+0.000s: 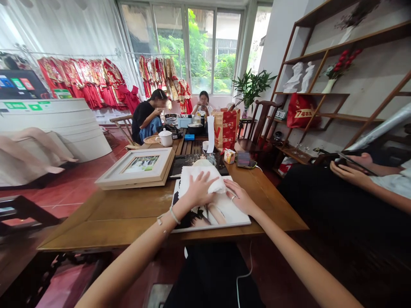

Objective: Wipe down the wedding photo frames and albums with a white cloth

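A large photo print point(236, 218) lies flat at the near edge of the wooden table point(122, 214). A white cloth point(199, 176) is bunched on top of it. My left hand point(199, 190) presses down on the cloth with fingers spread. My right hand point(239, 197), with a ring on one finger, lies flat on the print just right of the cloth, fingers stretched out. A dark album point(189, 161) sits just beyond the cloth.
A framed picture point(138, 167) lies on the table's left. A phone point(245, 160) and a small box point(229, 156) sit farther back. A person's hand point(348, 171) holds a phone at right. Two people sit at the far end. Shelves line the right wall.
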Available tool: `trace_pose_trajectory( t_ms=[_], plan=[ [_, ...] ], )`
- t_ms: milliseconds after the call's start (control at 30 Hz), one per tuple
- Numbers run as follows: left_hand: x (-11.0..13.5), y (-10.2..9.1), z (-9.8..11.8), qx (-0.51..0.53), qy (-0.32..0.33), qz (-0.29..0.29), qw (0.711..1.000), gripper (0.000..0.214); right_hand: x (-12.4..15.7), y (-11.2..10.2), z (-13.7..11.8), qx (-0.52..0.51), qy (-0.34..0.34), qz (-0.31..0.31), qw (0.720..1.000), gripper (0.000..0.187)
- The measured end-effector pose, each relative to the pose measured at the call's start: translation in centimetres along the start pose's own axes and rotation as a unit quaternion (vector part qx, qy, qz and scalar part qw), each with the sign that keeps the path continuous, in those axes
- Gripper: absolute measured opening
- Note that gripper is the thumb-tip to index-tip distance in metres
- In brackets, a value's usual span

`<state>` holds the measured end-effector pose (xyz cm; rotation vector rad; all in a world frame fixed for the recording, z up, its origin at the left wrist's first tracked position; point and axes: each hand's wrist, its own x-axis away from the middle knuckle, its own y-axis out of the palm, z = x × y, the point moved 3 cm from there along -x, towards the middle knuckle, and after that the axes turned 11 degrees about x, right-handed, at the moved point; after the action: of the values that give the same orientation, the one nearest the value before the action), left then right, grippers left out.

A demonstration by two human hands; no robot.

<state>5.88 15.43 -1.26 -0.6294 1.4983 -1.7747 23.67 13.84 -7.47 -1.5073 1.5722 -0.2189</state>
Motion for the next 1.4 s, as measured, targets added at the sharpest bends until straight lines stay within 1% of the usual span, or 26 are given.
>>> trace_pose_trajectory(
  t_ms=[67,100,167,233,333,400,500,567,633,700,800,867,967,1067,1133,1200,1300,1400],
  plan=[
    [-1.5,0.1,-0.6,-0.009,-0.012,0.007,1.0,0.06,0.0,0.0,0.0,0.0,0.002,0.004,1.0,0.038],
    [-1.8,0.2,-0.8,-0.013,-0.016,0.009,1.0,0.059,0.0,0.0,0.0,0.0,0.004,0.005,1.0,0.038],
    [-1.7,0.2,-0.5,-0.02,-0.019,0.007,1.0,0.06,-0.1,0.0,0.0,0.0,0.007,0.004,1.0,0.038],
    [-0.5,0.3,0.4,-0.024,-0.019,0.001,1.0,0.063,-0.1,0.0,0.0,-0.006,0.009,0.0,1.0,0.04],
    [2.5,0.9,2.7,-0.024,-0.02,-0.01,0.999,0.069,0.0,0.1,0.2,-0.014,0.009,-0.005,1.0,0.042],
    [4.8,1.8,4.7,-0.021,-0.016,-0.01,1.0,0.078,0.0,0.1,0.4,-0.018,0.003,-0.009,1.0,0.041],
    [7.5,3.4,7.5,-0.021,0.018,-0.004,1.0,0.093,0.0,0.1,0.7,-0.025,-0.007,-0.015,1.0,0.039],
    [8.3,4.2,8.7,-0.021,0.033,0.006,0.999,0.098,0.0,0.0,0.9,-0.029,-0.008,-0.015,0.999,0.039],
    [8.2,4.3,9.0,-0.018,0.035,0.009,0.999,0.096,0.0,0.0,1.0,-0.034,-0.009,-0.015,0.999,0.038],
    [7.6,3.9,8.7,-0.013,0.032,0.005,0.999,0.09,0.0,0.0,1.0,-0.039,-0.004,-0.014,0.999,0.037],
    [6.1,2.7,7.4,-0.017,0.016,0.004,1.0,0.086,-0.1,0.0,0.9,-0.043,0.015,-0.007,0.999,0.037],
    [4.8,2.1,6.4,-0.026,0.004,0.001,1.0,0.084,-0.1,0.1,0.9,-0.043,0.022,-0.005,0.999,0.038],
    [2.4,1.6,4.7,-0.043,0.0,-0.008,0.999,0.081,-0.1,0.2,0.7,-0.043,0.008,-0.012,0.999,0.041],
    [-0.4,1.1,2.8,-0.055,0.011,-0.007,0.998,0.077,-0.1,0.1,0.4,-0.031,-0.003,-0.01,0.999,0.045],
    [-2.0,0.7,1.7,-0.055,0.032,-0.01,0.998,0.073,-0.2,-0.1,0.1,-0.016,0.0,-0.003,1.0,0.046],
    [-3.1,0.5,0.8,-0.051,0.059,-0.016,0.997,0.069,-0.2,-0.2,-0.2,-0.007,0.003,-0.001,1.0,0.046],
    [-3.5,0.3,0.2,-0.046,0.089,-0.021,0.995,0.063,-0.2,-0.2,-0.4,-0.007,0.001,-0.001,1.0,0.045],
    [-2.1,0.3,0.7,-0.045,0.092,-0.028,0.994,0.065,-0.2,-0.2,-0.2,-0.015,0.001,0.004,1.0,0.049]
  ],
)
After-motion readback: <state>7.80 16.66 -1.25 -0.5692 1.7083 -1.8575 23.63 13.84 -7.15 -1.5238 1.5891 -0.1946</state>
